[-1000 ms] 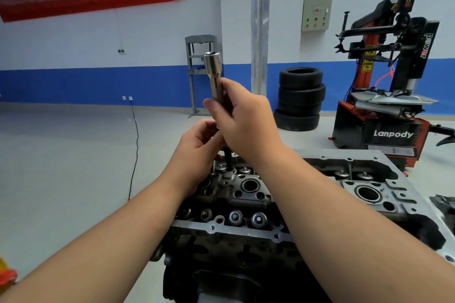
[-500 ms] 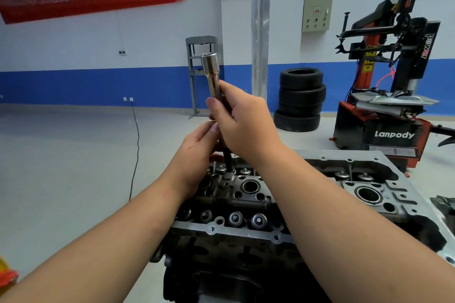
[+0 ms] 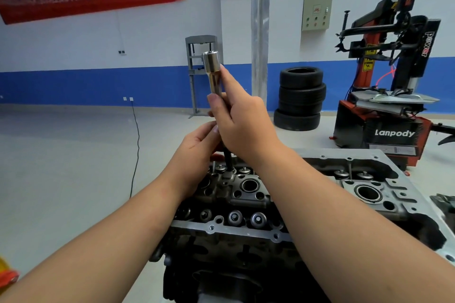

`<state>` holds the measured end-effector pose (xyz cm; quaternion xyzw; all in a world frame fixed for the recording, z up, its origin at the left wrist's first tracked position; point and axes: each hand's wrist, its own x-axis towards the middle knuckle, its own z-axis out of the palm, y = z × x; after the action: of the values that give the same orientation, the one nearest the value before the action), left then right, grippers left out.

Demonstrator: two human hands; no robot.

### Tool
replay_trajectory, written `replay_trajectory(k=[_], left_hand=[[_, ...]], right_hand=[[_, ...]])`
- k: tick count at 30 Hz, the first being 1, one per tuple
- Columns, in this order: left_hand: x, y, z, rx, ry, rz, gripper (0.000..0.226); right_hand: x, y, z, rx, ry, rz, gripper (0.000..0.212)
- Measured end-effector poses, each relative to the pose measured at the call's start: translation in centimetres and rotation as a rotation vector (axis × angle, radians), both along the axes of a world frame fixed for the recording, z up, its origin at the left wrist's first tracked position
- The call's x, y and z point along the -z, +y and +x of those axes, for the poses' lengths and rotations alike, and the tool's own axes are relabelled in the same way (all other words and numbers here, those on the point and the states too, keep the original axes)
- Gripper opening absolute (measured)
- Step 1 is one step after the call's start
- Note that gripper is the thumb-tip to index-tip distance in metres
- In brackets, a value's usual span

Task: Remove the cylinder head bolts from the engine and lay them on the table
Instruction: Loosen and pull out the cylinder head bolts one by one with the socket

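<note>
The engine's cylinder head (image 3: 248, 194) fills the lower middle of the head view, dark with valve springs and round bores. A chrome socket (image 3: 212, 69) stands nearly upright above it, sitting on a long dark bolt shank (image 3: 228, 160) that runs down into the head. My right hand (image 3: 242, 123) grips the socket's lower part, one finger stretched up along it. My left hand (image 3: 197, 152) holds the shank just below, fingers curled round it. The bolt's lower end is hidden in its hole.
A stack of tyres (image 3: 299, 98) stands on the floor behind. A red and black tyre changer (image 3: 391, 96) is at the right. A grey press frame (image 3: 200, 74) stands by the blue-striped wall. A black cable (image 3: 135, 150) lies on the floor at left.
The socket and the bolt have risen slightly and tilted a little left. My right hand's finger now reaches higher along the socket. My left hand stays at the shank.
</note>
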<state>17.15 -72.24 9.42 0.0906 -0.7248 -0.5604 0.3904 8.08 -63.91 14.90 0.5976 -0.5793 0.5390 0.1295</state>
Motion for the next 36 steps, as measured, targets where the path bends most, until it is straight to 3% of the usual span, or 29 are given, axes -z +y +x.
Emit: replay_trajectory(k=[7,11,14,18,23,27,31,36], left_hand=[[-0.03,0.04,-0.2,-0.076,0.035,0.011,0.014],[-0.01,0.12,-0.01,0.006,-0.004,0.0,0.026],[0.0,0.23,0.03,-0.039,0.001,-0.03,0.02],[0.0,0.04,-0.11,-0.101,0.013,-0.04,0.01],[-0.05,0.08,0.11,-0.003,-0.009,-0.01,0.028],[-0.06,0.21,0.11,-0.05,0.021,-0.038,0.02],[0.16,-0.08,-0.08,-0.1,0.018,-0.02,0.014],[0.26,-0.32,0.01,0.006,0.001,-0.024,0.025]], right_hand=[[0.14,-0.11,-0.03,0.059,0.041,-0.186,0.026],[-0.02,-0.15,-0.02,0.008,-0.042,-0.05,0.041],[0.02,0.18,0.29,-0.002,-0.023,-0.059,0.046],[0.15,0.17,0.18,0.041,0.038,-0.171,0.033],[0.06,0.22,0.36,-0.048,-0.055,-0.033,0.051],[-0.05,0.51,0.45,-0.046,-0.055,-0.071,0.048],[0.07,0.22,0.23,0.017,-0.012,-0.152,0.031],[-0.03,0.17,0.26,-0.047,-0.098,-0.047,0.041]])
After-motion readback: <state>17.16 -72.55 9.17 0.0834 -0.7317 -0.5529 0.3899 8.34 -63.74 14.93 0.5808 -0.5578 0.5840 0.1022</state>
